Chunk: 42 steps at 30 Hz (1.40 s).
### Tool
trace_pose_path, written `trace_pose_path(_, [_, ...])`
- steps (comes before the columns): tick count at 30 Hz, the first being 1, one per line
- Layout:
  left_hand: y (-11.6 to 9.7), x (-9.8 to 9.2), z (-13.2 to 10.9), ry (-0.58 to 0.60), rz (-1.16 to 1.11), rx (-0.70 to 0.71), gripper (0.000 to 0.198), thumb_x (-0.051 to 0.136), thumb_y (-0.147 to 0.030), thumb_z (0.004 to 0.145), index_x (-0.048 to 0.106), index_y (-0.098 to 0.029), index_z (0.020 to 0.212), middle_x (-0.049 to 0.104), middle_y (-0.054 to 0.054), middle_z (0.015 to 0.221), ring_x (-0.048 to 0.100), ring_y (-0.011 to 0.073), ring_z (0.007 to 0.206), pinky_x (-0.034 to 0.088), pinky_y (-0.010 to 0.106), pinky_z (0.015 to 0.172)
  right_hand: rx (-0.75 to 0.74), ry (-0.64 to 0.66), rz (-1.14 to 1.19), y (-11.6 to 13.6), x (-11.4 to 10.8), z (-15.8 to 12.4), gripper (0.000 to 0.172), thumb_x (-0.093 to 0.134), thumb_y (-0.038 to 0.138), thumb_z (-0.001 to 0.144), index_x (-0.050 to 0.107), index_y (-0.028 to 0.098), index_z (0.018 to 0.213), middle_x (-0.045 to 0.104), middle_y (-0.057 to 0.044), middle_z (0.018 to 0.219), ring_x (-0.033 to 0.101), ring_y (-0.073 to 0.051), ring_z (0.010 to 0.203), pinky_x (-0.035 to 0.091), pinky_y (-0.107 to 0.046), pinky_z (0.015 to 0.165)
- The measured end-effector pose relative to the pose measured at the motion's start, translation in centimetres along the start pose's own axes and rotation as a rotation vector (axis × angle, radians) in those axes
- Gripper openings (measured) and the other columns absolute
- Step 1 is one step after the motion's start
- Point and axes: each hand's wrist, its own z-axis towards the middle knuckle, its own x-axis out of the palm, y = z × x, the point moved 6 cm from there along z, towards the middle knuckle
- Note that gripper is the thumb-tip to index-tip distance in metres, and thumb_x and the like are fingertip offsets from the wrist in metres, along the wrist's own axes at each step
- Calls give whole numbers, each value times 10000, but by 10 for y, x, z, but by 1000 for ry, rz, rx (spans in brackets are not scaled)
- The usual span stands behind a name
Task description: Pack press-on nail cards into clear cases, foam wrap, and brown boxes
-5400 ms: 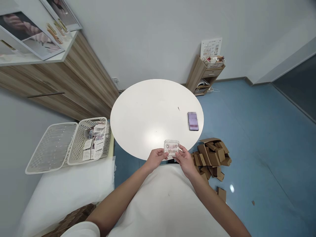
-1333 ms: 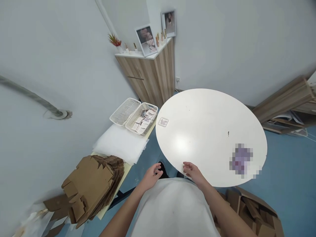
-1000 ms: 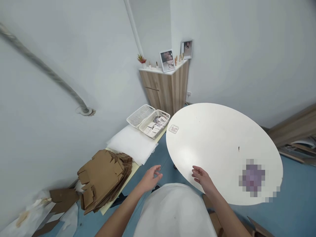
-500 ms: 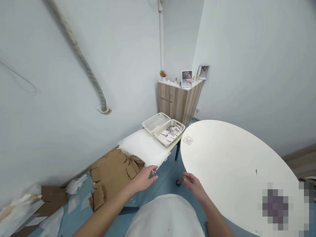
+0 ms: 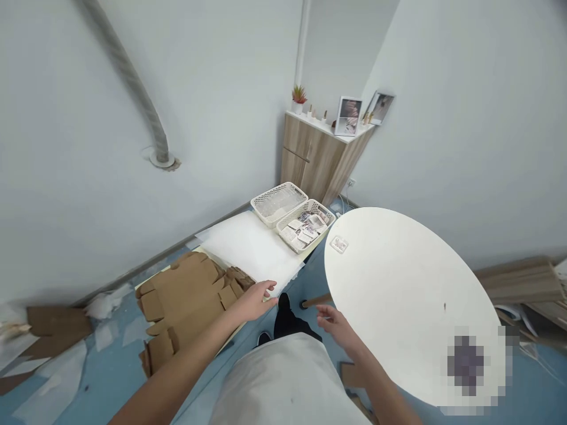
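Note:
My left hand (image 5: 254, 302) hovers over the near edge of the low table, fingers apart and empty. Close beside it are flattened brown cardboard boxes (image 5: 188, 289) and a stack of white sheets (image 5: 248, 239). My right hand (image 5: 339, 326) hangs by the left rim of the round white table (image 5: 398, 265), its fingers loosely bent and apart with nothing in them. A small clear case (image 5: 339, 244) with little items inside lies on that table's far left edge. Behind the sheets, one white basket (image 5: 305, 226) holds printed cards and packets; another basket (image 5: 279, 203) holds clear plastic pieces.
A wooden cabinet (image 5: 316, 156) in the corner carries a potted plant (image 5: 299, 99) and picture frames (image 5: 348, 116). Scraps of cardboard (image 5: 57, 324) and plastic litter the blue floor at left. A blurred-out patch (image 5: 466, 365) covers part of the round table.
The view has tipped downward and shifted, so my feet now show on the floor. Both hands remain empty and in much the same pose. The baskets and case have not been moved.

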Motion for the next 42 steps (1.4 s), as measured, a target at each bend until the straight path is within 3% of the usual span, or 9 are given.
trace_pose_path(5, [25, -4, 41, 61, -24, -136, 594, 544, -470, 673, 482, -174, 1185, 524, 118, 1194, 527, 264, 1023, 401, 319, 830, -8, 169, -130, 19, 21, 56, 371, 565, 377, 717, 577, 182, 1031, 591, -62, 924, 556, -172, 795, 442, -322, 748])
trace_pose_path(10, [59, -6, 86, -22, -151, -271, 591, 514, -494, 700, 458, -185, 1200, 454, 117, 1268, 447, 266, 1140, 351, 325, 915, -58, 212, -317, 47, 53, 140, 372, 537, 306, 727, 549, 187, 1080, 550, -89, 1086, 528, -205, 981, 415, -362, 865])
trace_pose_path(14, [96, 3, 108, -59, -231, -470, 613, 524, -490, 703, 438, -155, 1210, 353, 145, 1350, 355, 279, 1227, 292, 357, 983, -116, 284, -536, 63, 85, 201, 465, 551, 294, 720, 501, 180, 1168, 432, -126, 1252, 396, -245, 1182, 331, -394, 972])
trace_pose_path(18, [120, 17, 114, 7, -275, -640, 650, 534, -487, 704, 396, -153, 1244, 211, 144, 1427, 177, 280, 1315, 211, 389, 1034, -154, 297, -710, 67, 104, 235, 543, 540, 273, 734, 421, 182, 1256, 241, -128, 1396, 209, -291, 1294, 285, -414, 998])
trace_pose_path(21, [121, 21, 114, 25, -270, -659, 668, 531, -464, 713, 371, -125, 1265, 165, 158, 1438, 134, 278, 1325, 195, 395, 1043, -162, 291, -812, 65, 108, 243, 555, 529, 243, 740, 394, 191, 1277, 205, -133, 1410, 218, -305, 1286, 284, -427, 983])
trace_pose_path(31, [109, 19, 119, 22, -296, -682, 734, 505, -467, 729, 284, -98, 1324, 147, 175, 1439, 84, 261, 1335, 174, 404, 1056, -287, 250, -967, 78, 114, 248, 470, 422, 147, 773, 438, 177, 1241, 451, -109, 1261, 411, -236, 1142, 379, -360, 878])
trace_pose_path(38, [112, 22, 114, 28, -316, -652, 696, 503, -436, 744, 304, -92, 1315, 140, 148, 1443, 116, 241, 1330, 144, 354, 1075, -393, 273, -1074, 69, 119, 239, 558, 415, 154, 778, 310, 81, 1321, 294, -131, 1403, 281, -241, 1267, 253, -401, 995])
trace_pose_path(42, [111, 19, 112, -33, -311, -645, 638, 482, -419, 769, 335, -100, 1302, 169, 135, 1440, 139, 235, 1328, 152, 344, 1075, -468, 269, -1014, 71, 121, 224, 520, 376, 123, 792, 334, 115, 1311, 321, -123, 1391, 197, -232, 1312, 174, -466, 1024])
